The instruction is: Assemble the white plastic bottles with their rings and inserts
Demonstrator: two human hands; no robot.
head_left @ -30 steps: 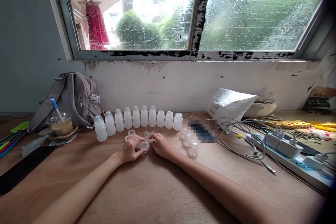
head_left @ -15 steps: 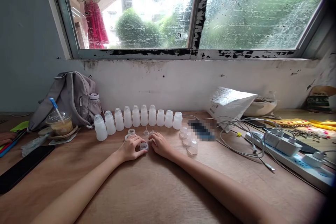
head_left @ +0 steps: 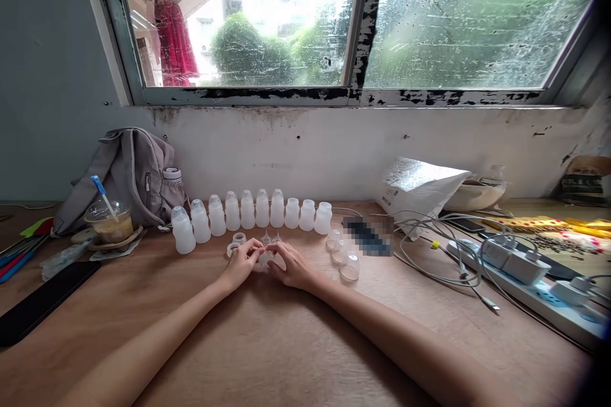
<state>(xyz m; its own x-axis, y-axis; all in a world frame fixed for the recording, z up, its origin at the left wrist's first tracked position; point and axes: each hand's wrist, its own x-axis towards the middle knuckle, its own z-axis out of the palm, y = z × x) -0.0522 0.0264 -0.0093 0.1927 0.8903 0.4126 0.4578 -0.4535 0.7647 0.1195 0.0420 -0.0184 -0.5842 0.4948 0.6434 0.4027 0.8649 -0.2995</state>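
Observation:
In the head view, my left hand point(head_left: 241, 264) and my right hand point(head_left: 292, 264) meet at the middle of the table. Their fingers close around a small translucent bottle collar ring point(head_left: 264, 262), which they partly cover. Whether a teat sits in it, I cannot tell. Just beyond my fingertips stand two clear teats, one teat point(head_left: 266, 238) left of the other. Two loose collar rings point(head_left: 233, 248) lie beside my left hand. Behind runs a curved row of frosted baby bottles point(head_left: 262, 211), several with clear caps; the three at the right end, including one bottle point(head_left: 323, 219), are uncapped.
Several clear dome caps point(head_left: 350, 269) rest right of my right hand. A phone-like blurred patch point(head_left: 367, 235), tangled cables point(head_left: 429, 254) and a power strip point(head_left: 529, 286) lie farther right. Leftward are a drink cup point(head_left: 109, 222), a backpack point(head_left: 133, 172) and a black flat case point(head_left: 45, 302).
My right hand has moved from beside the teats toward my left hand, onto the collar ring. My left fingers have shifted from resting over the ring to pinching at it.

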